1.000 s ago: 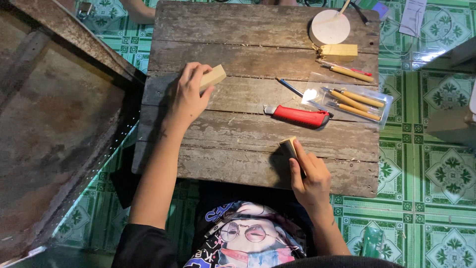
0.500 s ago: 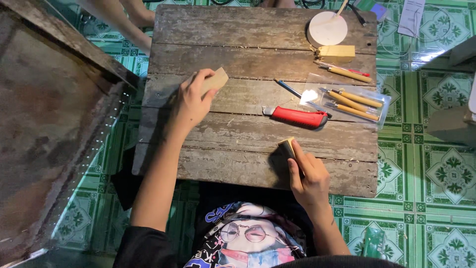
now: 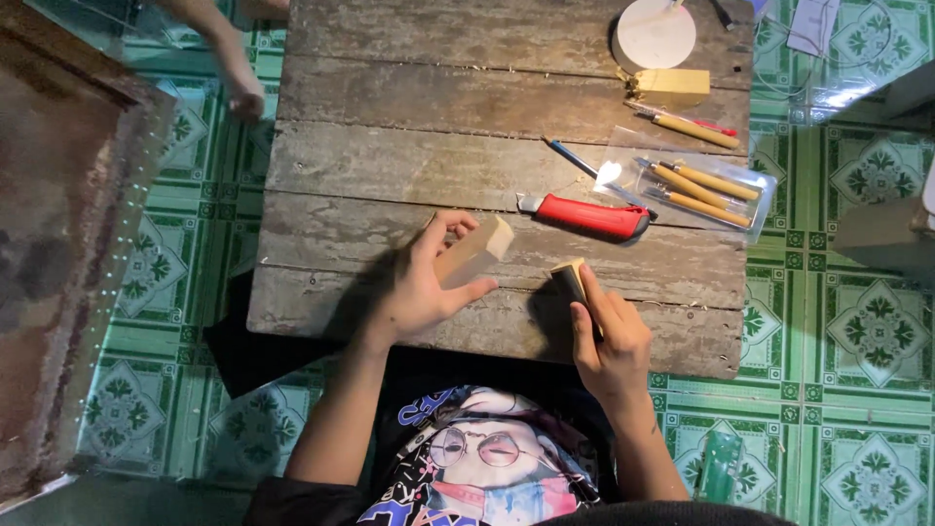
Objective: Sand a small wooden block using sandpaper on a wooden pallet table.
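At the far left we see a rusty metal sheet [image 3: 58, 244] standing over the green patterned floor tiles [image 3: 857, 321]. Near the top left, someone else's bare foot [image 3: 234, 93] rests on the tiles beside the weathered wooden table [image 3: 390, 117].

Our left hand [image 3: 414, 287] grasps a pale wooden block [image 3: 474, 251], thumb below and fingers above, holding it tilted over the front planks of the table, close to our body. Just to the right, well short of touching it, our right hand [image 3: 609, 341] is closed around a small sanding block [image 3: 570, 282] with a dark face, its pale end poking out above the fingers; it sits near the front edge of the table. We cannot tell whether it touches the wood beneath.

Behind the two hands lies a red utility knife [image 3: 589, 214], and just beyond it a thin blue pen [image 3: 573, 161]. Further right a clear plastic bag [image 3: 696, 185] holds several carving tools with wooden handles [image 3: 706, 195]. Behind the bag another such tool [image 3: 687, 125] lies loose beside a red pencil, then a second pale block [image 3: 672, 86], and at the back edge a round white disc [image 3: 654, 34]. Fine shavings are scattered over the planks.
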